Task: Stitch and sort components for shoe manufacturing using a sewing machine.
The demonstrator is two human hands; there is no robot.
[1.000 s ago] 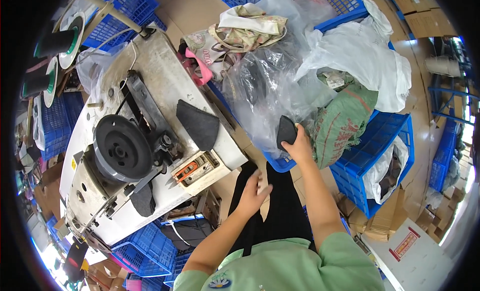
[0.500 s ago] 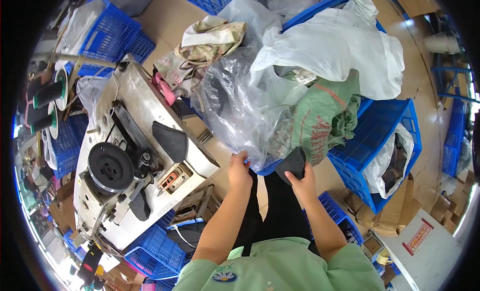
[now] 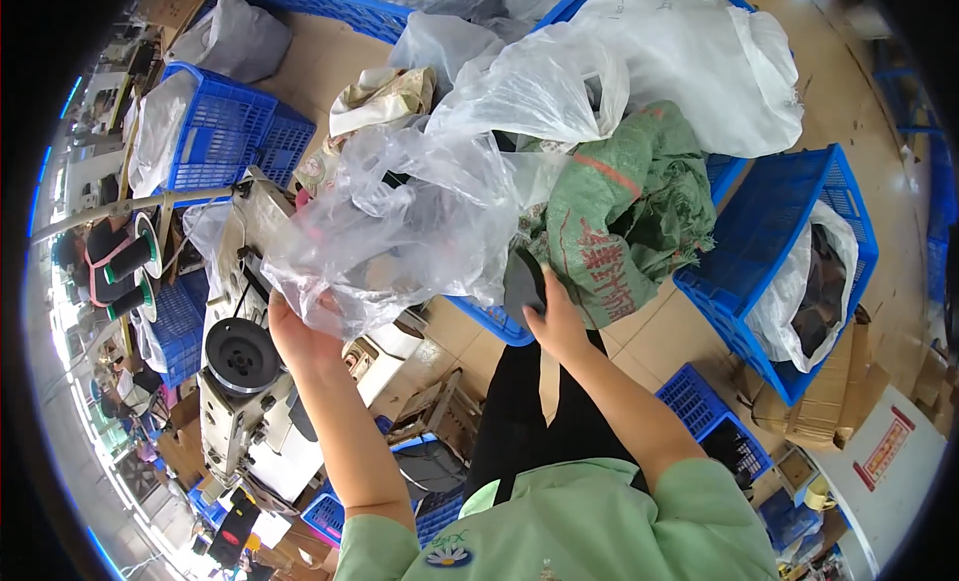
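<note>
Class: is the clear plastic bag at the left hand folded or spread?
Spread: the clear plastic bag fans out in wide, loose wrinkles from the left hand.

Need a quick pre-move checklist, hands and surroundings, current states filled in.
1. Right hand holding dark flat piece: ok.
2. Left hand holding clear plastic bag at its edge: ok.
3. White machine table fully visible: not ok, bag and left forearm hide part.
4. Black wheel uncovered by bag: ok.
5. Dark piece clear of green sack: cannot tell, they overlap or nearly meet in view.
</note>
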